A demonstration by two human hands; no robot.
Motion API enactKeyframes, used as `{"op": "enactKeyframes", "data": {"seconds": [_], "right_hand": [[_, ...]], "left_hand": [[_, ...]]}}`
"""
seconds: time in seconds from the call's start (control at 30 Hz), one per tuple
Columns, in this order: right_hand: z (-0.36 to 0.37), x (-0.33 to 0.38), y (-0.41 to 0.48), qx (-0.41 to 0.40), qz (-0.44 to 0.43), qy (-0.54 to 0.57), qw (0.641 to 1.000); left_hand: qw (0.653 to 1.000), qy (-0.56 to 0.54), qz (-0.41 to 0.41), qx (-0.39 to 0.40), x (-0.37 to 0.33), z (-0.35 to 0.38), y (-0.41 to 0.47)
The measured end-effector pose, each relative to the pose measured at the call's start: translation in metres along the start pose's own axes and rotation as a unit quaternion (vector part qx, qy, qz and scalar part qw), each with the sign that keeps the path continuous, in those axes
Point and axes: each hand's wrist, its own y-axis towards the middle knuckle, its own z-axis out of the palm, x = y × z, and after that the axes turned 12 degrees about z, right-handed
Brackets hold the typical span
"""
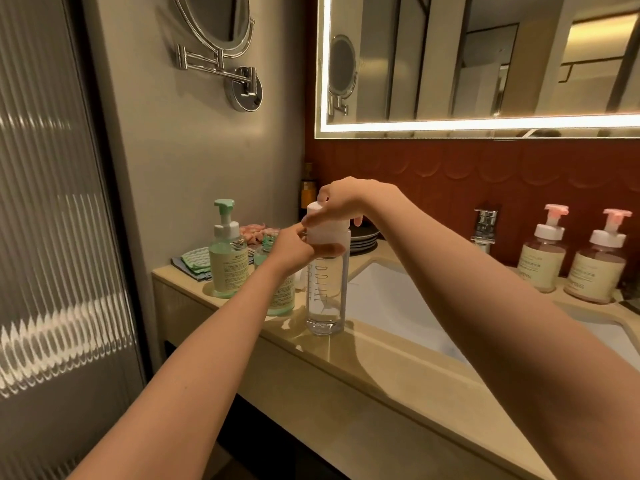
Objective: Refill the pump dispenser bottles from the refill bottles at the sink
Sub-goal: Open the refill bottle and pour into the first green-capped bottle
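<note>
In the head view, you are standing the clear bottle point(325, 299) upright on the counter point(381, 368), right at the rim of the sink point(391, 299). Your left hand point(294, 251) is wrapping its fingers point(298, 235) round the bottle's shoulder, and your right hand point(341, 204) is pinching the cap point(320, 220) from above. You are probably twisting it, though whether off or on I cannot tell. Just behind your left hand an open green bottle point(267, 244) is standing without a pump, with a green pump bottle point(227, 258) beside it. Two pink pump bottles point(543, 258) are waiting well apart, past the sink. The risk is lying in the footing: the clear bottle is tall and sitting near the rim, so a hard twist could be tipping it into the sink, or your left wrist could be knocking the open green bottle over and spilling it.
</note>
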Motion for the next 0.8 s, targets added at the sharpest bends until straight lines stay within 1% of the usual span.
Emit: {"op": "enactKeyframes", "data": {"seconds": [0.03, 0.1, 0.17, 0.2, 0.27, 0.3, 0.33, 0.4, 0.5, 0.57, 0.67, 0.7, 0.8], "right_hand": [[-0.001, 0.0, 0.001, 0.009, -0.008, 0.001, 1.0], [-0.005, 0.002, 0.0, 0.04, -0.047, 0.041, 0.997], [-0.008, 0.003, 0.001, 0.047, -0.062, 0.065, 0.995], [-0.008, 0.003, 0.001, 0.035, -0.049, 0.059, 0.996], [-0.005, 0.004, 0.002, 0.011, -0.006, 0.003, 1.0], [-0.004, 0.004, 0.004, 0.012, 0.003, -0.023, 1.0], [-0.005, 0.003, 0.004, 0.022, -0.001, -0.024, 0.999], [-0.009, 0.004, 0.005, 0.044, -0.037, 0.025, 0.998], [-0.011, 0.008, 0.006, 0.049, -0.086, 0.08, 0.992], [-0.006, 0.01, 0.01, 0.05, -0.072, 0.084, 0.993], [0.0, 0.007, 0.014, 0.017, -0.025, -0.021, 0.999], [0.0, 0.005, 0.016, 0.005, -0.023, -0.028, 0.999], [-0.006, 0.0, 0.017, 0.017, -0.043, 0.034, 0.998]], "left_hand": [[1.0, -0.001, -0.003, 0.002, 0.0, -0.001, 0.0], [1.0, 0.005, -0.006, 0.001, -0.001, -0.002, 0.0], [1.0, 0.013, 0.002, 0.007, -0.002, -0.003, 0.0], [1.0, 0.014, 0.008, 0.014, -0.004, -0.003, 0.0], [1.0, 0.011, 0.011, 0.022, -0.005, -0.004, 0.0], [1.0, 0.008, 0.007, 0.025, -0.006, -0.004, -0.001], [1.0, 0.004, 0.005, 0.027, -0.007, -0.005, -0.001], [1.0, 0.004, 0.002, 0.028, -0.006, -0.007, -0.001], [0.999, -0.005, -0.003, 0.033, -0.007, -0.007, 0.0], [0.999, -0.012, -0.002, 0.035, -0.007, -0.007, 0.001], [0.998, 0.01, 0.005, 0.054, -0.009, -0.01, 0.001], [0.998, 0.016, 0.005, 0.06, -0.009, -0.011, 0.001], [0.998, 0.019, 0.004, 0.066, -0.008, -0.013, 0.004]]}}
